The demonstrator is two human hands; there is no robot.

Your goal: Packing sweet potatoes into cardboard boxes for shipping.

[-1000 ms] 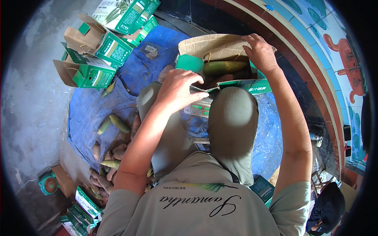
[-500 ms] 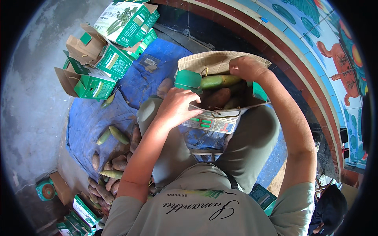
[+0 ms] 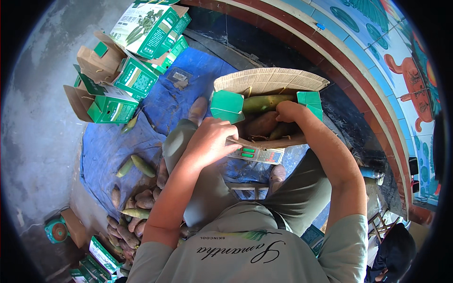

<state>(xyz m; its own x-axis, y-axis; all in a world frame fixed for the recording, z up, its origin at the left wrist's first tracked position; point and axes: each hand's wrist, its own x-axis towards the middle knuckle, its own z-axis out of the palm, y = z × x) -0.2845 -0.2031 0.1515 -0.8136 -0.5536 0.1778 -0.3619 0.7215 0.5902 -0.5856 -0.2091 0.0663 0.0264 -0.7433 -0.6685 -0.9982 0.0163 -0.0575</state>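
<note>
Working in open cardboard carton point(image 3: 271, 80), set on digital scale point(image 3: 270, 155) btwn L hand point(image 3: 210, 140) & R hand point(image 3: 290, 112), w/ green side flaps point(image 3: 226, 106) spread; containing green radish point(image 3: 264, 103) along far wall, just beyond R hand, plus brownish sweet potato point(image 3: 261, 125) btwn both hands; prob. at handling-contents step; likely calls for near panel kept steady by L, gentle R fingers in tight space, w/o bruising roots.

Posed w/ R elbow bent, forearm over carton's right side, wrist low inside, fingers curled down by sweet potato; can't tell if grasping or only touching, w/ tips hidden; likewise L elbow bent, at carton's near-left corner, w/ thumb & fingers about panel edge; can't tell if firmly gripped.

Farther out, note loose green radishes point(image 3: 142, 165) on blue tarp point(image 3: 104, 151), left of L hand; below those, sweet potato heap point(image 3: 126, 237); up-left of L hand, stacked green-and-white cartons point(image 3: 137, 28).
</note>
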